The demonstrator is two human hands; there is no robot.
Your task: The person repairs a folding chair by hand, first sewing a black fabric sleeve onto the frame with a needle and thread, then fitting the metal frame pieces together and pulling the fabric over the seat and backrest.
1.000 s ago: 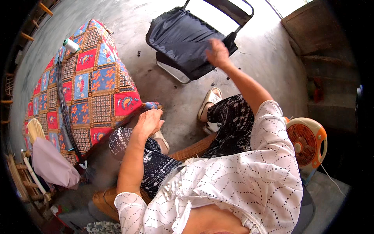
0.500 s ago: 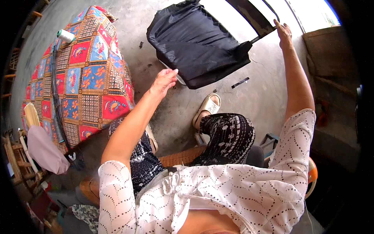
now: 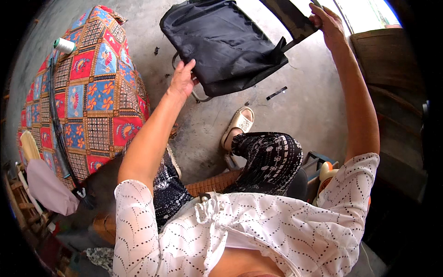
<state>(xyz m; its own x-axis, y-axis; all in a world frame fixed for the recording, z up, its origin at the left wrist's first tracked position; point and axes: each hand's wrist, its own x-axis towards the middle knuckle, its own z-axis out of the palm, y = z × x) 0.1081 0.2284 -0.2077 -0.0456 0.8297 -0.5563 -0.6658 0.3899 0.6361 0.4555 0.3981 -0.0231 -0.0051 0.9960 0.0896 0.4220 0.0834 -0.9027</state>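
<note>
A black fabric cover [image 3: 226,51] stretches over a metal frame, part of whose grey tube [image 3: 203,98] shows below its lower left corner. My left hand [image 3: 182,79] grips the cover's left edge, fingertips partly hidden behind the cloth. At the upper right, my right hand [image 3: 328,27] is closed round the frame's far end, beside a wide dark band [image 3: 291,19] that runs off the top of the view. What lies under the cover cannot be seen.
To the left, a patterned cloth [image 3: 92,92] drapes a large heap, with a thread cone [image 3: 64,45] and long black strips [image 3: 56,111] on it. A short black strip [image 3: 277,93] lies on the concrete floor near my sandalled foot [image 3: 240,121]. A wooden board [image 3: 383,55] stands at right.
My left hand has moved up and left onto the cover's edge. My right hand's fingers have closed on the frame end. The covered frame sits slightly further left and up in view.
</note>
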